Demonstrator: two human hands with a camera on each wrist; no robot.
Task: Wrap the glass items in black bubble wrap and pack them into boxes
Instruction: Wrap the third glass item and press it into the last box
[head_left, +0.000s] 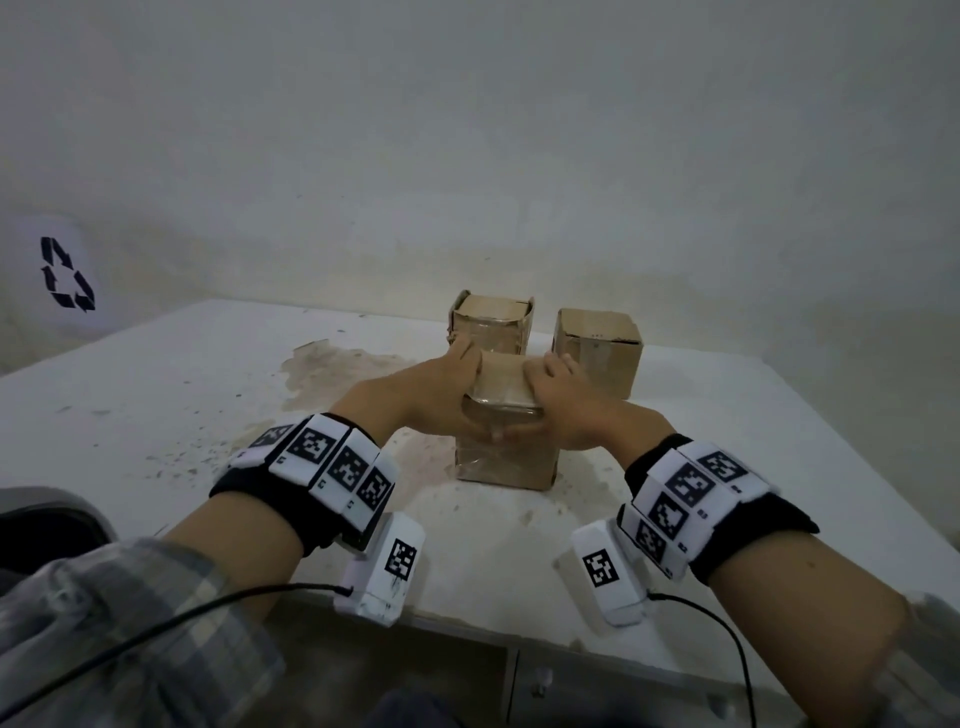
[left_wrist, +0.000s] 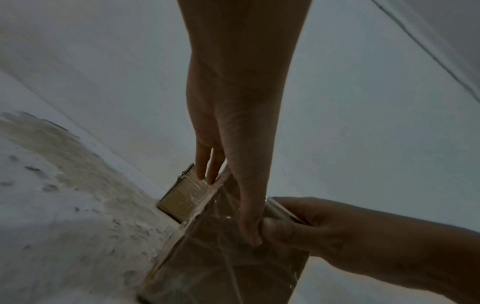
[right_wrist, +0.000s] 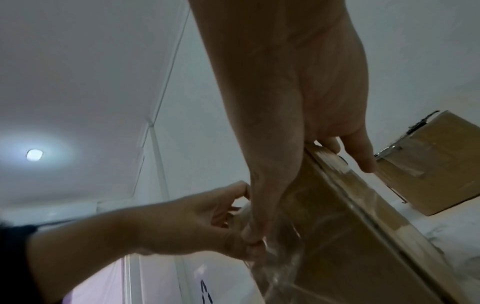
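Observation:
Three brown cardboard boxes stand on the white table (head_left: 156, 405). The front box (head_left: 506, 457), also seen as box (left_wrist: 221, 267) and box (right_wrist: 350, 246), is closed and has shiny clear tape down its near face. My left hand (head_left: 452, 389) grips its top left edge, fingers (left_wrist: 207, 174) over the lid and thumb on the near face. My right hand (head_left: 561, 400) grips the top right edge the same way. Both thumbs meet on the tape, the left hand (right_wrist: 194, 222) touching the right thumb. No glass or black bubble wrap is in view.
A taped box (head_left: 491, 322) and a second box (head_left: 597, 348) stand close behind the front one, near the wall. A brownish stain (head_left: 332, 369) marks the table's left middle. A white bin with a recycling sign (head_left: 67, 275) stands at the far left.

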